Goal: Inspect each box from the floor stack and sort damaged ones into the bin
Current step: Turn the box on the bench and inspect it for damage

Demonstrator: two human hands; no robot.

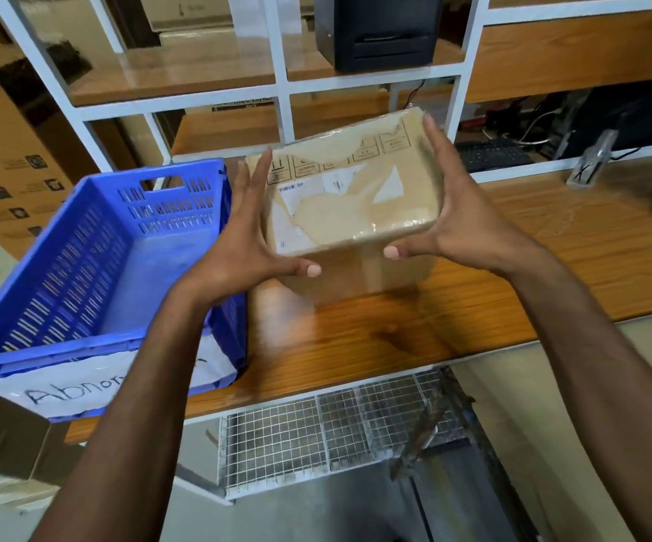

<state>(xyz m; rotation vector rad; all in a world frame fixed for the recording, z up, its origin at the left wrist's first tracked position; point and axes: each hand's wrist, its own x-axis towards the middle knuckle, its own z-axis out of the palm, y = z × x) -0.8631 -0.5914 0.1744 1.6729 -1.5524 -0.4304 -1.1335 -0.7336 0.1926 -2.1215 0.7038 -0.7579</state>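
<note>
A brown cardboard box [351,193], wrapped in clear tape with torn white labels on top, is held tilted above the wooden table [551,267]. My left hand [246,236] presses its left side with straight fingers, thumb under the near edge. My right hand [457,213] presses the right side the same way. A blue slotted plastic bin [93,267] with a handwritten paper label stands at the table's left end, and nothing shows inside it.
A white shelf frame [281,84] rises behind the table with a black printer [379,29] on it. A keyboard [492,154] and cables lie at the back right. Cardboard boxes [7,444] stand at the lower left, a wire-mesh rack [316,436] under the table.
</note>
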